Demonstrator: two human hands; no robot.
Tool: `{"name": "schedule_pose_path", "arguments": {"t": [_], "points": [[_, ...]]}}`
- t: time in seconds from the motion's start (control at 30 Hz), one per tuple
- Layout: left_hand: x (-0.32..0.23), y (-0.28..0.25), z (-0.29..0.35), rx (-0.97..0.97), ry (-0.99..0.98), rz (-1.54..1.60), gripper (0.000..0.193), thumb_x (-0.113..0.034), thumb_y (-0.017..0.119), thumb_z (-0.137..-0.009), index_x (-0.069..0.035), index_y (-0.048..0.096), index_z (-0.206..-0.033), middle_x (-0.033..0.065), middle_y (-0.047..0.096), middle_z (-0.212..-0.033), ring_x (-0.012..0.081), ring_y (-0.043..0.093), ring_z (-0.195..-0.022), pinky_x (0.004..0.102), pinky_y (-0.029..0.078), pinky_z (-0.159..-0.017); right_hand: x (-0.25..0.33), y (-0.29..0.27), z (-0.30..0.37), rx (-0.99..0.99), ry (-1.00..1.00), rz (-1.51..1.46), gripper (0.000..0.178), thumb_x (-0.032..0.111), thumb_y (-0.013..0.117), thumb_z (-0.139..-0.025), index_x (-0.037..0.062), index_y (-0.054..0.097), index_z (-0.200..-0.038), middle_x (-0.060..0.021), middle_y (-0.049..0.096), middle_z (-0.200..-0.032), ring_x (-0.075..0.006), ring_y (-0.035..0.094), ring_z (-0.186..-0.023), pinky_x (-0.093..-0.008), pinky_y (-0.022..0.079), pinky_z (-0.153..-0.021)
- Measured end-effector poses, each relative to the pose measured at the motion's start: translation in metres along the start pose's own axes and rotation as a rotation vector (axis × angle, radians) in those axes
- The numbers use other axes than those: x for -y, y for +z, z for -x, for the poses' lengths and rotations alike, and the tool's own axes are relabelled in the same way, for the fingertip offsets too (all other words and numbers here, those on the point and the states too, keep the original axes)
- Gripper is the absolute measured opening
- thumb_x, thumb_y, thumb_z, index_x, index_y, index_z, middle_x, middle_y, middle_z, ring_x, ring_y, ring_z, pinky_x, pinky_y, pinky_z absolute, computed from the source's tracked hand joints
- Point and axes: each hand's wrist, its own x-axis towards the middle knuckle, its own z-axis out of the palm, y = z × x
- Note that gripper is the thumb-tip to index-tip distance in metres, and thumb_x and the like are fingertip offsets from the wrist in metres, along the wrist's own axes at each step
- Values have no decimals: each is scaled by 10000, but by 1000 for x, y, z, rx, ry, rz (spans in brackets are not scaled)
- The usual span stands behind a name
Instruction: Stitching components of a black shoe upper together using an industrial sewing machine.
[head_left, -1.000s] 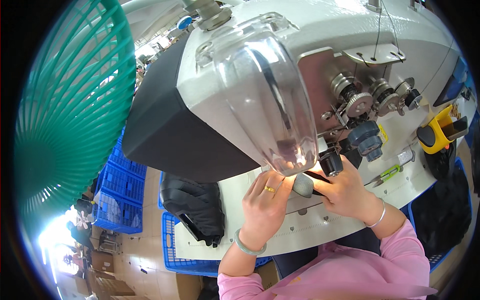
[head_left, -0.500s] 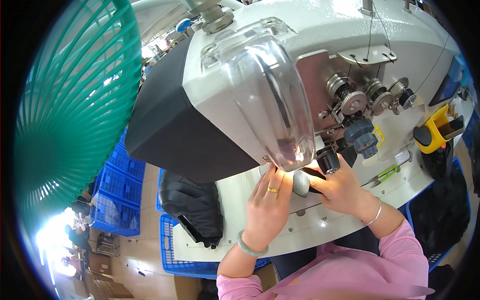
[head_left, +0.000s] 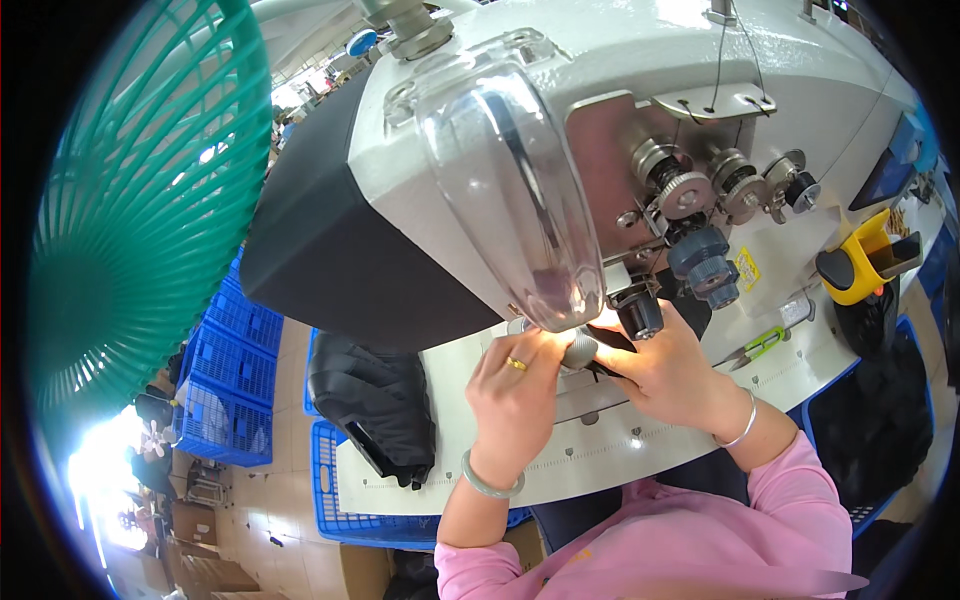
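Observation:
Under the head of a white sewing machine (head_left: 400, 190), a small piece of grey textured fabric with black parts (head_left: 579, 350) lies between my hands. My left hand (head_left: 512, 400), with a ring and a pale bangle, has its fingers bent and pinched at the piece's left edge. My right hand (head_left: 675, 375), wearing a thin bracelet, holds the piece from the right, thumb toward the grey part. The clear guard (head_left: 520, 200) and the machine's black presser parts (head_left: 640, 312) hide some fingertips and the needle spot, where a lamp glows.
A stack of black sewn pieces (head_left: 370, 400) lies on the table's left. Green-handled snips (head_left: 765, 343) and a yellow holder (head_left: 862, 262) stand right. Blue crates (head_left: 225, 410) and a green fan (head_left: 150, 220) are left; a bin with black material (head_left: 870, 410) is right.
The view has shifted slightly. My left fingers have gone from stretched flat to bent and pinched, and the grey fabric now curls up between my hands.

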Motion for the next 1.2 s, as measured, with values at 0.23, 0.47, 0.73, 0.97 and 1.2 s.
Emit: {"name": "schedule_pose_path", "arguments": {"t": [0.23, 0.47, 0.73, 0.97, 1.2], "points": [[-7, 2, 6, 30, 76, -163, 335, 56, 703, -665, -63, 716, -978, 59, 678, -1025, 246, 648, -864, 330, 558, -710, -2, 2, 5, -1, -81, 108, 460, 41, 668, -607, 79, 654, -1066, -86, 554, -1025, -295, 536, -982, -445, 417, -901], [-7, 0, 4, 45, 97, -159, 332, 61, 681, -683, -53, 703, -994, 63, 671, -1019, 246, 645, -861, 330, 554, -720, -5, 4, 4, -38, -102, 90, 468, 29, 646, -628, 80, 650, -1094, -76, 567, -1028, -294, 529, -992, -419, 432, -892], [-8, -1, 1, 134, 104, -235, 352, 10, 636, -680, -30, 635, -1031, 80, 586, -1091, 236, 623, -912, 306, 556, -700, -1, 9, 4, -91, -100, 107, 380, 51, 632, -680, 60, 659, -1059, -86, 583, -1070, -300, 531, -1035, -426, 449, -892], [-11, 4, 5, 119, 141, -310, 317, -8, 635, -688, -6, 647, -1005, 96, 590, -1123, 243, 629, -987, 317, 564, -751, -1, 16, 6, -163, -87, 121, 363, 61, 638, -699, 45, 662, -1061, -104, 594, -1123, -314, 534, -1094, -468, 449, -953], [-1, -3, 2, 44, 16, -80, 290, -20, 687, -712, -41, 695, -1001, 66, 679, -1012, 238, 661, -861, 343, 560, -756, -11, 15, 10, -194, -157, 43, 464, 69, 746, -627, 41, 663, -1082, -92, 618, -1172, -312, 559, -1144, -506, 476, -981]]}}
